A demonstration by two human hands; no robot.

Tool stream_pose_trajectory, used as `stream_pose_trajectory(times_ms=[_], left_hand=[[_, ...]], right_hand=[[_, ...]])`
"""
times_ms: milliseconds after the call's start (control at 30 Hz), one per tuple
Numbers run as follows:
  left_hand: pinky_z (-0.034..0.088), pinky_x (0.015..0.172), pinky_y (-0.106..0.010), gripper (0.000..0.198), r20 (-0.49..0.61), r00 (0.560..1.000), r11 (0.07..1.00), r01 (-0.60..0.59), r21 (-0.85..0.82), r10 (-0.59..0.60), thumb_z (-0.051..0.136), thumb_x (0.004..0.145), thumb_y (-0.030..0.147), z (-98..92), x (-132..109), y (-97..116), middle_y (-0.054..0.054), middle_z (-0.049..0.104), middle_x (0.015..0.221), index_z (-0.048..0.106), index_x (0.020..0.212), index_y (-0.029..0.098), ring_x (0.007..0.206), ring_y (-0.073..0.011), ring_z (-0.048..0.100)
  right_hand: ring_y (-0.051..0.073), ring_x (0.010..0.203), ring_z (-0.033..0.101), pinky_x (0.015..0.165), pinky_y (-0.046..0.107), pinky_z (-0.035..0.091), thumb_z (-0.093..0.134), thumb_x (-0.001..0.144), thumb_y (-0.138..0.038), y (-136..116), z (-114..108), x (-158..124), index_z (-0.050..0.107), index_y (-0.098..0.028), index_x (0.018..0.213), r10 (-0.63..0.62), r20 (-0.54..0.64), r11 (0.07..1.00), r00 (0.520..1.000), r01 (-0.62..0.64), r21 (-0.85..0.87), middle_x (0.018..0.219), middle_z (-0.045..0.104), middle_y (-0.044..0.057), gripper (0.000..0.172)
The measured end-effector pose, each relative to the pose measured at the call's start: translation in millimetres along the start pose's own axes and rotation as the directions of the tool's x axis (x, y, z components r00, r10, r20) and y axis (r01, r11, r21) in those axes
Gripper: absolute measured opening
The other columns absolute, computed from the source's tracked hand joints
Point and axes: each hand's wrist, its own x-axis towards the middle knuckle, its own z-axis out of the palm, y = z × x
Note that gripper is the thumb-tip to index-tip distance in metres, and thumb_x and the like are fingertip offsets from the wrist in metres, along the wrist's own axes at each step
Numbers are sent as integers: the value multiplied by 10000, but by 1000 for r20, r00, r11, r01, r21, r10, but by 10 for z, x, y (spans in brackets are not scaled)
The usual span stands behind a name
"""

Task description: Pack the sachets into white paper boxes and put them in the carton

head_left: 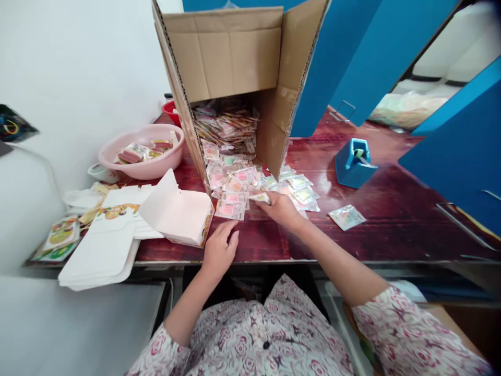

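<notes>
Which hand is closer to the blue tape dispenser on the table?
Right: the right hand holds a sachet left of the blue tape dispenser; the left hand lies farther left, near the table edge.

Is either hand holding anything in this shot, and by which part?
The right hand pinches a small sachet by its end nearest the hand, between thumb and fingers. The left hand holds nothing.

I'm sitting at a dark red table, a blue tape dispenser standing to the right, a pink plastic basin resting far left, blue panels rising right.
</notes>
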Motion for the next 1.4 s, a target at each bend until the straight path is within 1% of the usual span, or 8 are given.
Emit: stream_pose_trajectory(times_ms=[300,533,667,800,967,1100,1233,1400], left_hand=[[518,1068,-462,495,240,969,996,-45,-83,64,656,895,245,65,92,172,-117,627,1359,531,1373,230,1231,-251,627],[572,881,-496,313,325,945,965,-122,234,41,689,883,315,117,47,341,-132,739,1055,646,1151,159,994,-311,693],[558,858,-402,205,223,974,965,-94,244,38,553,955,195,60,10,153,-74,765,975,675,1120,201,896,-233,697],[546,813,-344,126,199,980,998,-37,42,28,600,931,220,-82,-41,41,-29,763,922,707,997,225,857,-192,683],[564,906,-378,95,154,988,984,4,-180,24,632,909,230,-114,-71,135,-72,725,1115,726,915,218,1027,-194,683],[518,1050,-468,117,119,989,981,-70,-178,92,628,904,226,-57,-61,150,-94,499,1509,733,956,227,1310,-247,565],[598,911,-369,150,180,974,978,-106,-179,138,584,908,190,-44,-91,103,-51,745,1062,720,950,237,974,-162,709],[595,920,-386,326,179,983,992,-30,-123,52,596,920,235,-62,-183,88,-49,752,1094,646,1241,262,980,-181,708]], right_hand=[[228,1347,498,1127,443,435,449,776,56,-29,48,-489,515,-204,1421,-327,169,945,930,326,36,1435,569,107,699],[280,1168,625,1023,517,495,526,867,-47,-102,150,-569,586,-157,1326,-332,89,943,939,334,-3,1292,666,159,475],[272,1210,619,1036,480,504,513,891,-93,51,120,-633,665,-168,1217,-230,6,971,973,229,72,1315,657,153,367],[221,984,701,927,410,556,554,879,-175,247,1,-700,727,-222,974,-8,-161,973,987,45,227,1031,759,57,203],[169,882,695,897,370,552,553,881,-245,128,-49,-722,696,-216,955,346,-362,813,866,-84,576,952,750,23,164],[160,939,691,946,364,543,590,881,-300,-146,25,-808,703,-223,958,257,-98,682,961,-109,723,993,753,17,157],[161,994,690,974,380,544,572,918,-346,-207,2,-796,731,-240,1064,-6,241,707,971,-166,687,1079,757,18,241],[234,1274,577,1122,484,425,515,971,-258,-63,-22,-364,650,-232,1288,-74,134,953,988,31,301,1343,653,83,346]])
